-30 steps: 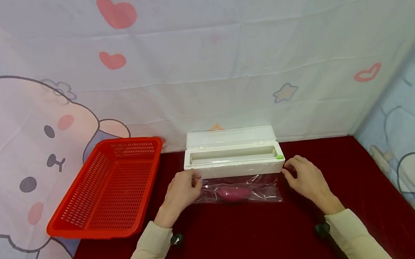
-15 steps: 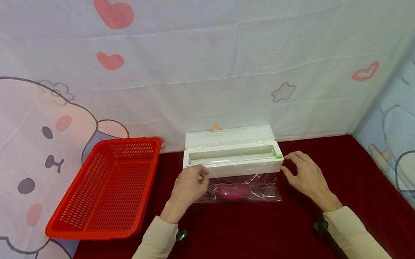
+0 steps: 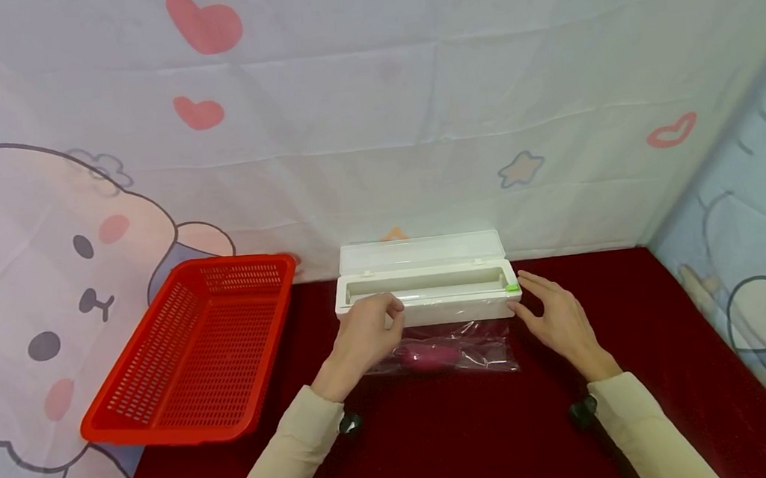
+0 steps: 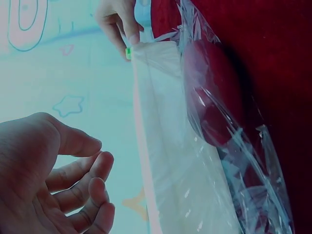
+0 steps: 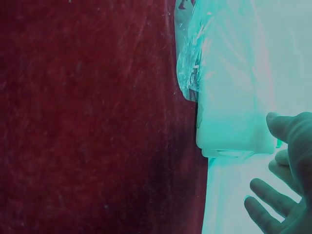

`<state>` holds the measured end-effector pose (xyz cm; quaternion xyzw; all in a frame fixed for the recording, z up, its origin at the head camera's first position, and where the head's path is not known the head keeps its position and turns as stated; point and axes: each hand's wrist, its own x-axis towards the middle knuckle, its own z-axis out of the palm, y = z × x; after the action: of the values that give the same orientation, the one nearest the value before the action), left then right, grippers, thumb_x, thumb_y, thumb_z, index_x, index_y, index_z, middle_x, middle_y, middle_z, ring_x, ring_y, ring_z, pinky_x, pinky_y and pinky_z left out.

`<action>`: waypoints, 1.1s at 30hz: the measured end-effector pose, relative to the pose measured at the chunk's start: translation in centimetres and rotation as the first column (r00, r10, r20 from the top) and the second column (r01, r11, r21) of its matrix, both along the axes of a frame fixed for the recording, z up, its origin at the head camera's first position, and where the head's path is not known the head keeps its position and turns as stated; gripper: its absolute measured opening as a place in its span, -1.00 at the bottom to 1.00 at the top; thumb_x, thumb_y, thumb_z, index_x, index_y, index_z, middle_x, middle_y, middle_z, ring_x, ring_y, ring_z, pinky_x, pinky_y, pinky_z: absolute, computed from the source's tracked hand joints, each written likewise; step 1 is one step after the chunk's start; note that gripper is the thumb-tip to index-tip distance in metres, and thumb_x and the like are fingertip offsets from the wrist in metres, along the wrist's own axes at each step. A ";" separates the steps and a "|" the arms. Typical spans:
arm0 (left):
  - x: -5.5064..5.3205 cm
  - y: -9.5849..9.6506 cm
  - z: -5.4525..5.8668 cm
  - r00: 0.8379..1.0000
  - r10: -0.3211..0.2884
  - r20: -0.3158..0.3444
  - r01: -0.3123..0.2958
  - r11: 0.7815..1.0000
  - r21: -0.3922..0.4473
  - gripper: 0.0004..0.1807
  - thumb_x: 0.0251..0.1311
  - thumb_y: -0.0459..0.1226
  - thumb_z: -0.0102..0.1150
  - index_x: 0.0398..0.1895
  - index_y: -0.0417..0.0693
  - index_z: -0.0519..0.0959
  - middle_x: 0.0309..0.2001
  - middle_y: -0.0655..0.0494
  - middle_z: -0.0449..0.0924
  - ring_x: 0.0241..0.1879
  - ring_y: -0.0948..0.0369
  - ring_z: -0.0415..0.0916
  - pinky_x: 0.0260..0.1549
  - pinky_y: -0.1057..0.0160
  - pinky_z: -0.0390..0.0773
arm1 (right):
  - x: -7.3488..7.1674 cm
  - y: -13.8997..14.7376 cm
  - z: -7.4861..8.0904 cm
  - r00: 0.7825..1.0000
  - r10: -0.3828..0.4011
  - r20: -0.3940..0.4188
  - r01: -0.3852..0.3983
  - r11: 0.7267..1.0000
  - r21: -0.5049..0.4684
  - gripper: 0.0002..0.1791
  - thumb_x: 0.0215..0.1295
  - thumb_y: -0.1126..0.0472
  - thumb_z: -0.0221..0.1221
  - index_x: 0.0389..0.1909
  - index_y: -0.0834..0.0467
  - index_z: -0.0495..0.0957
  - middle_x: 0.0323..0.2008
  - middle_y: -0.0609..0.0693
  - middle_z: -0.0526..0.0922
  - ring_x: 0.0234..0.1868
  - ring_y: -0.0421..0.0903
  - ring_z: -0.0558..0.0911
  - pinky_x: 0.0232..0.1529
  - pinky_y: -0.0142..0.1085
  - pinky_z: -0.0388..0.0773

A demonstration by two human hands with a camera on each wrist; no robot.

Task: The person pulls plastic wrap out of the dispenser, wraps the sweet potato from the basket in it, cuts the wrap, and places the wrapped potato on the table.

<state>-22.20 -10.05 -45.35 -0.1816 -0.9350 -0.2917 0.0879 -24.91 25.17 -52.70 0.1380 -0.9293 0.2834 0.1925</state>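
Observation:
A white plastic-wrap dispenser (image 3: 456,311) stands with its clear lid raised. Clear plastic wrap (image 3: 490,358) comes down over its front and covers a pink, rounded object (image 3: 429,355) on the table; the object's kind is unclear through the film. My left hand (image 3: 366,334) hovers before the dispenser's left half, thumb and index finger close together, fingers loosely bent. Nothing shows between them in the left wrist view. At the dispenser's right end, beside a green slider (image 3: 512,288), is my right hand (image 3: 560,322) with fingers spread; contact there is unclear.
A red perforated basket (image 3: 258,369) sits at the left on the dark red tablecloth (image 3: 480,441). Behind the dispenser hangs a pale cloth backdrop (image 3: 361,135) with hearts and a cartoon bear. Another patterned cloth (image 3: 762,254) bounds the right side.
My left hand has moved to the right along the dispenser's front. My right hand stays at the right end, its fingers now more extended towards the green slider.

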 end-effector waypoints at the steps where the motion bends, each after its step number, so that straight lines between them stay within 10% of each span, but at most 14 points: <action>1: 0.0 0.2 0.0 1.000 -0.007 -0.009 0.007 1.000 -0.001 -0.85 0.39 -0.33 0.23 -0.11 -0.13 0.76 -0.22 0.06 0.81 -0.64 0.42 0.28 -0.66 0.40 0.36 | -0.1 0.0 0.0 1.000 0.003 0.010 -0.003 1.000 -0.006 -0.34 0.38 0.09 0.44 0.42 0.28 0.54 0.44 0.23 0.55 0.40 0.36 0.54 0.32 0.32 0.49; 14: -0.3 2.3 -0.1 0.993 -0.103 -0.057 0.102 0.995 -0.019 -0.84 0.41 -0.35 0.22 -0.09 -0.17 0.76 -0.17 0.02 0.83 -0.18 0.12 0.77 -0.13 0.18 0.73 | -1.4 0.7 -1.2 0.997 0.057 0.047 -0.055 0.997 -0.052 -0.29 0.43 0.06 0.40 0.52 0.17 0.45 0.53 0.12 0.46 0.44 0.34 0.50 0.35 0.33 0.46; 33: -2.0 5.8 0.6 0.983 -0.141 -0.119 0.131 0.987 -0.090 -0.85 0.40 -0.30 0.24 -0.10 -0.09 0.76 -0.20 0.14 0.81 -0.23 0.18 0.71 -0.23 0.20 0.70 | -1.6 0.6 -1.3 0.998 0.065 0.014 -0.064 0.996 -0.058 -0.35 0.42 0.13 0.41 0.48 0.17 0.50 0.48 0.12 0.52 0.39 0.32 0.56 0.28 0.29 0.53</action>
<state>-24.18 -4.30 -44.75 -0.2665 -0.9242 -0.2465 0.1185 -26.49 25.73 -53.95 0.1598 -0.9174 0.3172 0.1798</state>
